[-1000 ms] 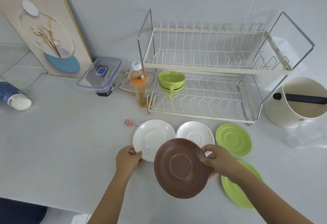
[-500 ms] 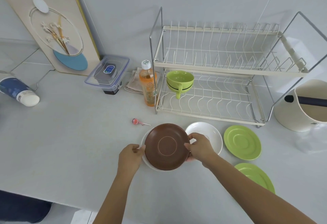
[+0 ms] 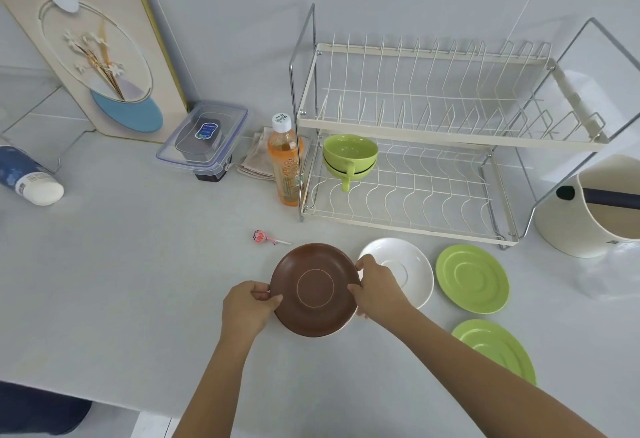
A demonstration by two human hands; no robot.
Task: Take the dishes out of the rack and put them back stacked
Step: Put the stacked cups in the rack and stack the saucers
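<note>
Both hands, left (image 3: 246,309) and right (image 3: 375,290), grip the brown saucer (image 3: 314,289) by its rim over a white one (image 3: 347,325). I'd center it, then let go evenly so it doesn't slide.

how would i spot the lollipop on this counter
Start at the two-tier dish rack and find the orange drink bottle by its left end. On the counter nearer the camera, just beyond the brown saucer, lies the lollipop: tiny, pink-wrapped, white stick.

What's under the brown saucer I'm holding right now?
Only a thin white rim peeks out below the brown saucer at its lower right edge, most likely a white saucer. The rest is covered. The left hand and right hand grip its sides.
</note>
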